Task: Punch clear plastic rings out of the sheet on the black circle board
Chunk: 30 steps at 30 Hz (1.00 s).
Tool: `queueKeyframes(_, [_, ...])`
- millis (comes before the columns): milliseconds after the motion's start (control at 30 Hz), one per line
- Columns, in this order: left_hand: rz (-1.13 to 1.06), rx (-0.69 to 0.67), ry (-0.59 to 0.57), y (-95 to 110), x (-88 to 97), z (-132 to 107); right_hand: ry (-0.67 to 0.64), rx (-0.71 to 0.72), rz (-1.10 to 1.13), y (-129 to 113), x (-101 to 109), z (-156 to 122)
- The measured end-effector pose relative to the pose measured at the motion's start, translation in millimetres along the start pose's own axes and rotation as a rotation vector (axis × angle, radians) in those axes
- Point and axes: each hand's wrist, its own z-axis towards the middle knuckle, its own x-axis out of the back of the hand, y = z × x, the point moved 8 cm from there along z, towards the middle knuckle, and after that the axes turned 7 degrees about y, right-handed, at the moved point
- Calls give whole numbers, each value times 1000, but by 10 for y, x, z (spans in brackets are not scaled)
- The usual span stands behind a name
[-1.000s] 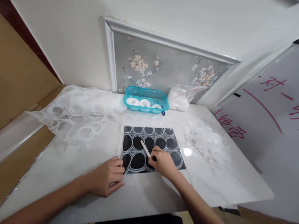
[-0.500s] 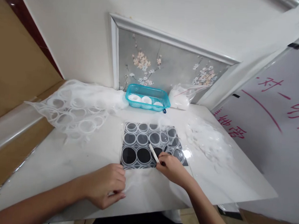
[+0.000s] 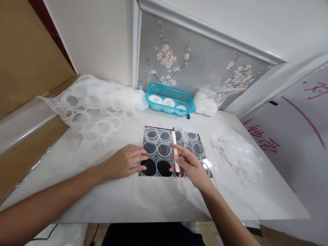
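Note:
A sheer white sheet with ring patterns [image 3: 163,144] lies over a black mat [image 3: 198,149] in the middle of the white table [image 3: 96,203]. My left hand [image 3: 127,162] rests flat on the sheet at the mat's left edge, fingers spread. My right hand [image 3: 188,166] holds a slim white stick-like tool [image 3: 175,152] between thumb and fingers, its tip pointing away from me over the mat.
A teal basket [image 3: 190,106] with white rings stands at the back by the wall. A clear bag [image 3: 207,103] of white pieces lies right of it. More ring-patterned sheet [image 3: 91,106] is bunched at the left. Loose white cut-outs [image 3: 238,158] are scattered on the right.
The sheet has been pulled toward me over the mat. My left hand moved from the table's front edge onto the sheet. My right hand lifted and turned the tool more upright.

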Motion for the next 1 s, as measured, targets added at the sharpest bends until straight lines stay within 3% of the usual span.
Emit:
queueKeyframes(100, [29, 60, -9, -137, -9, -13, -53, 97, -12, -166, -127, 143])
queueKeyframes(167, [30, 72, -16, -159, -16, -20, 22, 219, -98, -278, -41, 190])
queueKeyframes(300, [13, 118, -33, -205, -54, -40, 426, 447, -552, -348, 566, 122])
queueKeyframes(400, [26, 211, -28, -334, -87, -20, 582, 362, -772, -69, 1123, 61])
queueKeyframes(500, [95, 244, -29, -488, -140, 110, 611, 255, -883, 272, 1502, -15])
queueKeyframes(600, [209, 171, -99, -624, -256, 353, 546, 217, -911, 472, 1558, -100])
queueKeyframes(733, [298, 56, -245, -762, -400, 672, 461, 183, -953, 521, 1434, -198])
queueKeyframes(867, [233, -3, -296, -762, -341, 836, 430, 241, -972, 518, 1385, -347])
queueKeyframes(1000, [171, -29, -337, -729, -248, 830, 469, 216, -1012, 632, 1518, -566])
